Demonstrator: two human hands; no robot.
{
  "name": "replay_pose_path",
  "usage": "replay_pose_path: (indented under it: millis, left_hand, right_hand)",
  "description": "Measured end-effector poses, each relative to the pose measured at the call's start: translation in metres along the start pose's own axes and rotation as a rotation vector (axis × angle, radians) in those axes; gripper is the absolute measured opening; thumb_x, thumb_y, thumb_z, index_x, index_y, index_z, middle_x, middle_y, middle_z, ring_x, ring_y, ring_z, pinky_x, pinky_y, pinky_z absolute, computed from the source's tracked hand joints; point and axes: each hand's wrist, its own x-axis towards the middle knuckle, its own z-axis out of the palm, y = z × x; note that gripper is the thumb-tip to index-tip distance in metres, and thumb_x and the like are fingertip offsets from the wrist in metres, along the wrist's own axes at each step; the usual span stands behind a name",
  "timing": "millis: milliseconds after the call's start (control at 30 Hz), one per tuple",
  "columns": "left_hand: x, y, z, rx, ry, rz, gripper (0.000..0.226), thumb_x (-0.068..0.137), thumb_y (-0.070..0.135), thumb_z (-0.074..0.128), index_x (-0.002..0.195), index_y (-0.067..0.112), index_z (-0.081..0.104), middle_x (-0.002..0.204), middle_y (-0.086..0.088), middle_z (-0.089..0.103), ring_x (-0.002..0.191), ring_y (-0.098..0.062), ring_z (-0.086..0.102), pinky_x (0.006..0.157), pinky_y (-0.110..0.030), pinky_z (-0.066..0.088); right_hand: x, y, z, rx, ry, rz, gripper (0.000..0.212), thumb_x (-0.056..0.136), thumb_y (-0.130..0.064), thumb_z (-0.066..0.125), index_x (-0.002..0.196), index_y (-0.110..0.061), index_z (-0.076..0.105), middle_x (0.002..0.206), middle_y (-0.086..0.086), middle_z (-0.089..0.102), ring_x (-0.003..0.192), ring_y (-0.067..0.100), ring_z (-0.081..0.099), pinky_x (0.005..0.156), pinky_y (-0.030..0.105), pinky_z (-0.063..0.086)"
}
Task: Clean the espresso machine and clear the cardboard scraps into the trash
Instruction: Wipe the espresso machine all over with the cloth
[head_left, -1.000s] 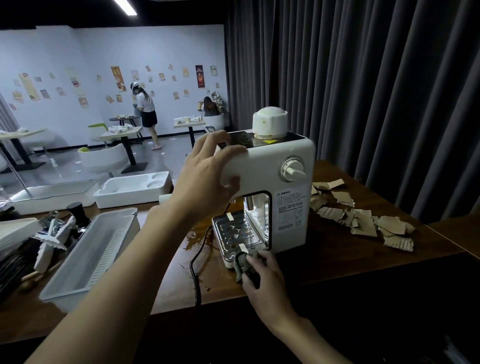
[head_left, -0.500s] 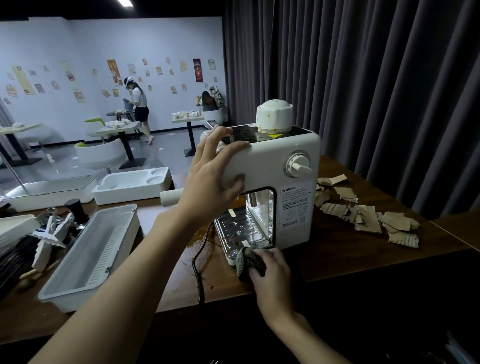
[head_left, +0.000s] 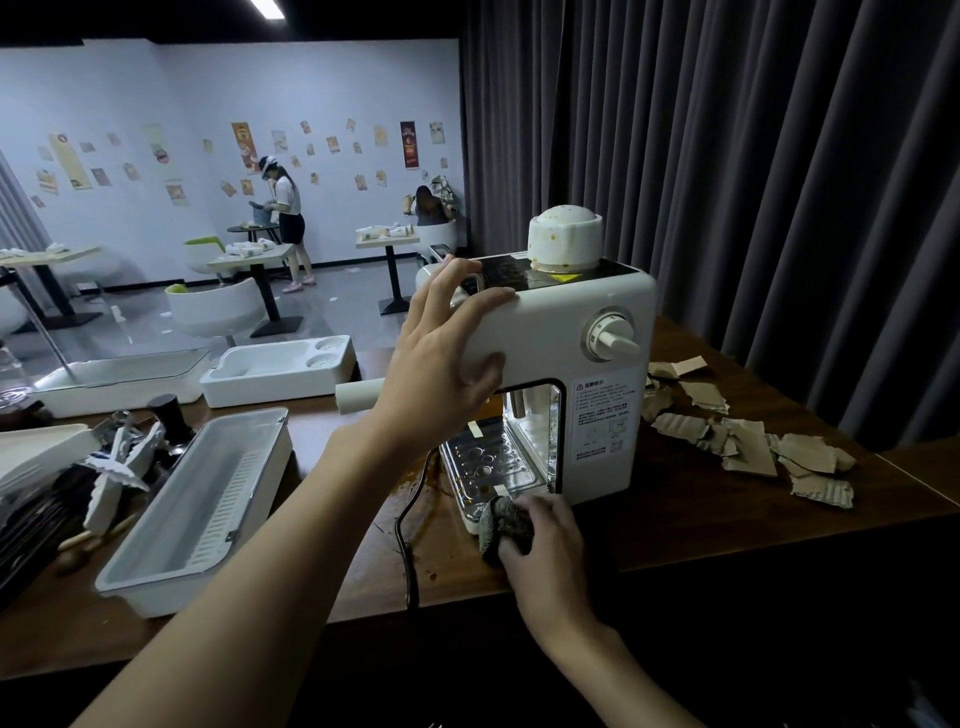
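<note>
While L hand (head_left: 441, 366) presses machine (head_left: 566, 322), R (head_left: 545, 545) grips rag (head_left: 500, 522)

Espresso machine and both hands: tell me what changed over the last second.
Almost nothing. The right hand still grips the dark cloth at the front edge of the drip tray, shifting only slightly. The left hand still rests on the espresso machine at its upper corner. The cardboard scraps lie untouched; nothing was picked up or released.

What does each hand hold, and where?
Right hand grips a dark cloth, bunched in its fingers. Left hand rests on the espresso machine, upper corner.
</note>
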Motion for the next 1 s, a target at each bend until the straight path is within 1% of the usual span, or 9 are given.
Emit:
replay_pose_path:
  millis: [100, 200, 300, 400, 567, 600, 700, 833, 1000]
  left_hand:
    - [0.0, -0.001, -0.001, 0.006, -0.009, 0.005, 0.057, 0.086, 0.023, 0.068, 0.14, 0.026, 0.049, 0.158, -0.004, 0.022, 0.147, -0.028, 0.014, 0.115, -0.058, 0.029]
    - [0.001, -0.001, -0.001, 0.005, -0.004, 0.007, 0.057, 0.086, 0.023, 0.068, 0.14, 0.026, 0.049, 0.157, -0.004, 0.022, 0.147, -0.027, 0.014, 0.116, -0.057, 0.029]
    - [0.0, 0.0, 0.0, -0.004, 0.008, 0.007, 0.056, 0.086, 0.021, 0.068, 0.139, 0.026, 0.05, 0.157, -0.003, 0.023, 0.148, -0.026, 0.015, 0.117, -0.053, 0.029]
    - [0.0, 0.0, 0.0, -0.001, 0.006, 0.005, 0.057, 0.085, 0.021, 0.068, 0.139, 0.027, 0.05, 0.157, -0.002, 0.023, 0.148, -0.026, 0.014, 0.116, -0.053, 0.03]
    - [0.0, 0.001, -0.001, 0.013, 0.004, 0.001, 0.057, 0.086, 0.023, 0.068, 0.139, 0.028, 0.049, 0.157, -0.002, 0.022, 0.147, -0.026, 0.015, 0.115, -0.052, 0.032]
    - [0.0, 0.001, -0.001, 0.015, 0.005, 0.005, 0.057, 0.086, 0.022, 0.068, 0.139, 0.027, 0.049, 0.157, -0.001, 0.023, 0.147, -0.026, 0.015, 0.114, -0.051, 0.033]
    - [0.0, 0.002, -0.001, 0.012, 0.009, 0.004, 0.057, 0.085, 0.021, 0.068, 0.139, 0.027, 0.05, 0.157, -0.001, 0.022, 0.147, -0.027, 0.016, 0.113, -0.053, 0.034]
    - [0.0, 0.002, 0.0, 0.014, 0.003, 0.0, 0.056, 0.086, 0.022, 0.068, 0.138, 0.028, 0.049, 0.157, 0.0, 0.021, 0.147, -0.027, 0.015, 0.111, -0.056, 0.036]
    - [0.001, 0.001, 0.002, 0.008, 0.006, 0.005, 0.057, 0.085, 0.02, 0.069, 0.138, 0.027, 0.048, 0.157, 0.001, 0.02, 0.146, -0.027, 0.015, 0.112, -0.059, 0.034]
  right_hand:
    - [-0.007, -0.005, 0.005, 0.056, 0.039, 0.001, 0.043, 0.095, -0.029, 0.058, 0.129, -0.004, 0.055, 0.124, 0.001, 0.044, 0.108, 0.005, 0.04, 0.082, -0.007, 0.02]
    - [-0.011, -0.006, 0.011, 0.071, 0.049, 0.006, 0.054, 0.093, -0.044, 0.057, 0.13, -0.005, 0.054, 0.129, 0.0, 0.04, 0.114, 0.003, 0.035, 0.088, 0.004, 0.021]
    - [-0.009, -0.008, 0.019, 0.039, 0.095, 0.016, 0.042, 0.089, -0.034, 0.068, 0.12, -0.008, 0.056, 0.121, -0.002, 0.038, 0.111, 0.01, 0.043, 0.088, 0.01, 0.025]
    - [-0.004, -0.004, 0.022, -0.023, 0.122, 0.026, 0.031, 0.086, -0.023, 0.072, 0.111, -0.01, 0.059, 0.117, -0.001, 0.042, 0.103, 0.01, 0.045, 0.087, 0.015, 0.031]
    - [0.004, 0.009, 0.008, 0.038, 0.175, 0.022, 0.029, 0.081, -0.006, 0.075, 0.109, -0.005, 0.066, 0.109, -0.003, 0.046, 0.097, 0.009, 0.049, 0.082, 0.002, 0.032]
    - [0.007, 0.013, 0.003, 0.041, 0.191, 0.039, 0.03, 0.079, -0.003, 0.076, 0.108, -0.004, 0.068, 0.107, -0.001, 0.049, 0.097, 0.011, 0.052, 0.083, 0.003, 0.033]
    - [0.016, 0.029, -0.013, 0.03, 0.215, 0.055, 0.029, 0.075, 0.001, 0.078, 0.102, -0.001, 0.07, 0.104, 0.005, 0.057, 0.094, 0.019, 0.059, 0.085, 0.02, 0.042]
    - [0.035, 0.053, -0.044, 0.002, 0.313, 0.165, 0.032, 0.077, 0.003, 0.075, 0.108, 0.002, 0.068, 0.11, 0.012, 0.06, 0.1, 0.026, 0.06, 0.082, 0.025, 0.041]
    - [0.053, 0.066, -0.069, -0.008, 0.418, 0.267, 0.042, 0.083, -0.006, 0.073, 0.123, 0.0, 0.062, 0.122, 0.015, 0.058, 0.113, 0.028, 0.057, 0.089, 0.026, 0.042]
